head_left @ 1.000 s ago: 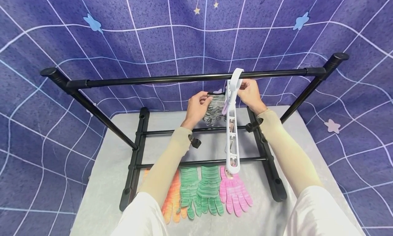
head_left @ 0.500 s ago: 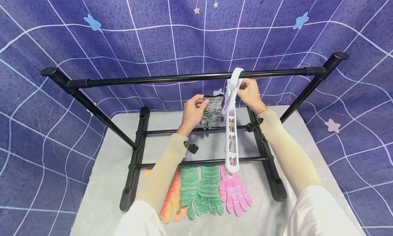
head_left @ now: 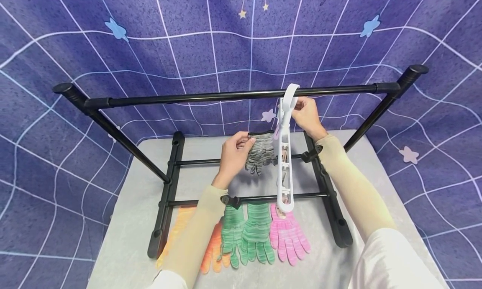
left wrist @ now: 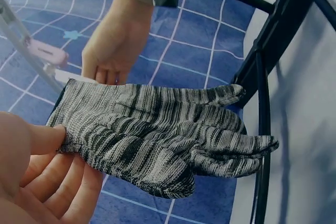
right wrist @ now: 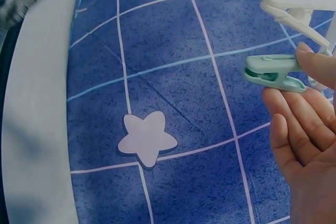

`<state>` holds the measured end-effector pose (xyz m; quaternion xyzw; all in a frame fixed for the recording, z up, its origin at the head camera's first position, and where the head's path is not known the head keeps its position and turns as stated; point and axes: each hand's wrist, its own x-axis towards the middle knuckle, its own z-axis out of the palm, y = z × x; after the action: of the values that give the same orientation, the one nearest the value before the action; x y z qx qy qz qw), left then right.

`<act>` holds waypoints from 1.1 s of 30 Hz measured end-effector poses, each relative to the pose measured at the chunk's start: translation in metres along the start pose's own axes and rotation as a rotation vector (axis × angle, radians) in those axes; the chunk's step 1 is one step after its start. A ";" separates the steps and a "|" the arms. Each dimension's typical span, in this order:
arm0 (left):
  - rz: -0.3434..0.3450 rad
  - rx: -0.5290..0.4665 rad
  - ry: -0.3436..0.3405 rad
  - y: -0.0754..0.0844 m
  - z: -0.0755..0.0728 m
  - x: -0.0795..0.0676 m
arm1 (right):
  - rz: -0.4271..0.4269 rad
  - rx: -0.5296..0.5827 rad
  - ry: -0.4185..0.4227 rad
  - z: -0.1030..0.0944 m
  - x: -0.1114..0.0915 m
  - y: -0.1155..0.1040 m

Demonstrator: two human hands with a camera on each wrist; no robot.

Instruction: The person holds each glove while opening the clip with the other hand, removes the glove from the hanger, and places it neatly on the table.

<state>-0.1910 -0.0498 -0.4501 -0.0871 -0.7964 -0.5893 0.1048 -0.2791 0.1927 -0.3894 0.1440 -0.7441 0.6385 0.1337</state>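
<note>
My left hand (head_left: 234, 155) pinches the cuff of a black-and-grey striped knit glove (left wrist: 147, 129) between thumb and fingers. The glove's fingers hang downward in the head view. At the far end of a white clip hanger (head_left: 290, 97), my right hand (head_left: 308, 115) pinches a mint-green clothes clip (right wrist: 273, 72), best seen in the right wrist view. A white clip (right wrist: 296, 4) sits beside the green one, and a pale pink clip (left wrist: 48, 53) is on the hanger too. The glove is left of the hanger and apart from the green clip.
The hanger hooks over the black rack's top bar (head_left: 196, 98). On the grey table (head_left: 124, 239) in front lie orange gloves (head_left: 216, 249), green gloves (head_left: 257, 234) and a pink glove (head_left: 289, 236). A patterned blue curtain (head_left: 241, 54) stands behind.
My left hand has drawn the striped glove down toward me and slightly left, away from the hanger's far end. The right hand stays at the green clip.
</note>
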 end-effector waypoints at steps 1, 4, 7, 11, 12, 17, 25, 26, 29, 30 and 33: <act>-0.003 -0.013 0.000 0.000 0.000 -0.004 | 0.003 -0.007 0.005 0.000 0.000 0.000; -0.010 -0.045 0.006 0.001 -0.001 -0.015 | 0.014 -0.020 0.016 0.000 0.000 -0.001; -0.022 -0.061 0.008 0.001 -0.001 -0.024 | 0.021 -0.030 0.022 -0.001 -0.001 -0.001; -0.045 -0.071 0.003 0.002 -0.002 -0.036 | 0.026 -0.051 0.025 -0.001 0.001 -0.001; -0.051 -0.077 0.001 0.003 -0.002 -0.039 | 0.029 -0.059 0.028 -0.001 0.001 -0.001; -0.067 -0.096 -0.012 0.005 0.000 -0.051 | 0.047 -0.096 0.048 -0.001 0.001 -0.001; -0.068 -0.102 -0.023 0.002 0.005 -0.065 | 0.051 -0.080 0.055 0.000 0.002 -0.002; -0.068 -0.102 -0.021 0.002 0.006 -0.067 | 0.048 -0.079 0.057 0.000 0.002 -0.002; -0.078 -0.110 -0.016 0.002 0.006 -0.071 | 0.044 -0.073 0.067 0.001 0.002 -0.002; -0.081 -0.113 -0.018 0.002 0.007 -0.073 | 0.044 -0.074 0.070 0.001 0.002 -0.002; -0.086 -0.118 -0.030 0.001 0.010 -0.077 | 0.045 -0.073 0.081 0.002 0.002 -0.003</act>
<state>-0.1169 -0.0415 -0.4732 -0.0675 -0.7649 -0.6376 0.0620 -0.2798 0.1906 -0.3859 0.0962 -0.7639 0.6192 0.1544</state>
